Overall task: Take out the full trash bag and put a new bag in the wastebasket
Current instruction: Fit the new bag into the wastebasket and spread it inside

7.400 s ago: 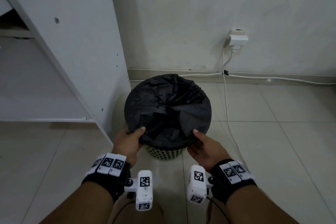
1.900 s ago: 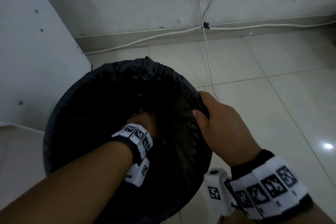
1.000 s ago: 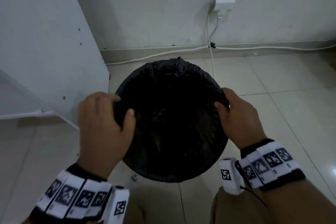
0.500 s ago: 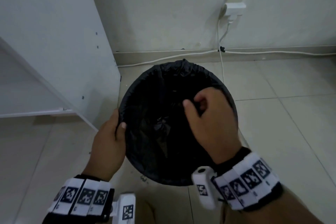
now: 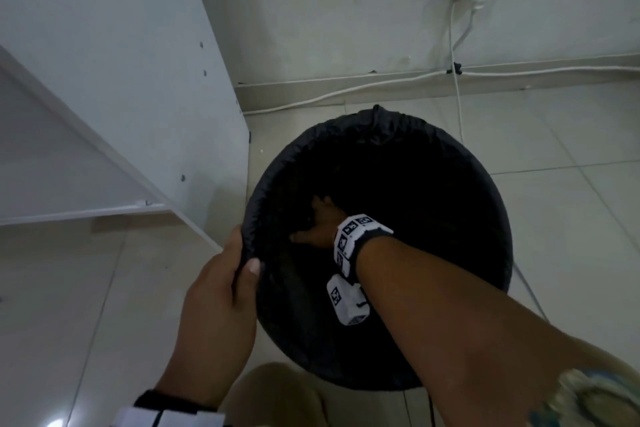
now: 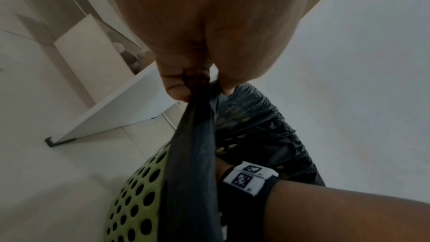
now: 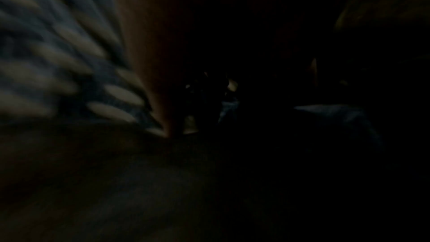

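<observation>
On the pale tiled floor [image 5: 571, 218] beside a white cabinet [image 5: 121, 62], the left hand [image 5: 221, 291] pinches the black trash bag [image 5: 450, 218] on the green perforated wastebasket [image 6: 137, 196] rim, probably to anchor it, while the right hand [image 5: 317, 225] reaches inside, its grip hidden.

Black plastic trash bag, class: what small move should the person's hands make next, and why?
Probably press the black plastic trash bag down flat with the right hand, already deep inside the green perforated wastebasket, while the left hand holds the bag's edge at the rim.
</observation>
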{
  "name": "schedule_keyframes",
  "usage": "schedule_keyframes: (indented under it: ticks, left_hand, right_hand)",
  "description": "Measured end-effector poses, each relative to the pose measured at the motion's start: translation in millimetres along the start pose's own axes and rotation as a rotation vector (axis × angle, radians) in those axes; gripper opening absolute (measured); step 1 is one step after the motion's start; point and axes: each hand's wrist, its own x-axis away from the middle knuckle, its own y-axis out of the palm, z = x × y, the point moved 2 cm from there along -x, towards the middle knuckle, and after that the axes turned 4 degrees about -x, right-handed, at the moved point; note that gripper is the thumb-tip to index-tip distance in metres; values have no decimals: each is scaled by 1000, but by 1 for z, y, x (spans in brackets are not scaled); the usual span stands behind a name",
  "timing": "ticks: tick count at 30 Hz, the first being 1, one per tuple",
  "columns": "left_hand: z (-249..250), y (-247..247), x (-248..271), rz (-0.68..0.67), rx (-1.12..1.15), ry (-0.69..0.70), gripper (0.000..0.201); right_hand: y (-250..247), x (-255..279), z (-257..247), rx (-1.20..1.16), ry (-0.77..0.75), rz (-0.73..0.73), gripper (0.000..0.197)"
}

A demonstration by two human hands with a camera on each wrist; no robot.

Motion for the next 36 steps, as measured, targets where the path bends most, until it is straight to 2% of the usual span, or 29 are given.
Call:
schedule_keyframes:
  ticks: [1, 3, 6, 8, 9, 11, 13, 14, 18, 21, 22, 24, 25, 26, 28, 29, 30, 33, 36]
  left_hand:
    - [1, 0, -1, 1, -3, 1, 46]
    - [3, 1, -1, 6, -15, 0, 46]
    - [6, 1, -4, 12, -9, -7, 46]
    - [7, 0, -7, -9, 4, -13, 46]
    - [8, 0, -9, -19, 13, -17, 46]
    - [7, 0, -10, -22, 26, -24, 47]
    - [8, 0, -8, -27, 33, -26, 45]
    - [8, 0, -7, -24, 29, -19, 44]
    - [9, 0, -5, -24, 3, -21, 46]
    - [12, -1, -7, -29, -4, -43, 48]
    - [14, -2, -8, -31, 9, -41, 47]
    - [14, -3, -10, -30, 31, -44, 46]
    - [13, -4, -12, -32, 33, -51, 45]
    - [12, -4, -13, -37, 29, -59, 45]
    - [11, -5, -14, -36, 26, -70, 45]
    - [11, -5, -13, -31, 28, -76, 45]
    - [11, -5, -12, -25, 29, -83, 46]
    - [9, -3, -7, -7, 26, -110, 47]
    - [9, 0, -4, 9, 27, -98, 46]
  right_hand:
    - [-2, 0, 3, 12, 12, -10, 107]
    - [-9, 4, 0, -37, 4, 23, 94]
    - [-27, 21, -4, 36, -21, 174, 51]
    - [-34, 34, -4, -2, -47, 298, 29]
    - [-33, 39, -3, -34, -37, 289, 24]
    - [-17, 40, -4, -117, 91, 72, 21]
    - [4, 37, -9, -141, 156, -185, 28]
    - [12, 31, -10, -132, 149, -230, 34]
    - [19, 19, -8, -160, 145, -149, 35]
    - [12, 16, 0, -149, 175, -113, 58]
    - [7, 17, 1, -148, 176, -107, 58]
    - [-5, 19, 4, -161, 161, -81, 35]
    - [-13, 21, 6, -172, 144, -41, 28]
    - [-22, 24, 9, -168, 140, 23, 30]
    - [-36, 26, 21, -138, 161, 222, 45]
    - [-40, 27, 27, -141, 180, 283, 54]
    - [-41, 26, 32, -124, 204, 276, 66]
    - [-30, 18, 41, 130, 278, 31, 110]
    - [-21, 15, 41, 216, 332, -60, 124]
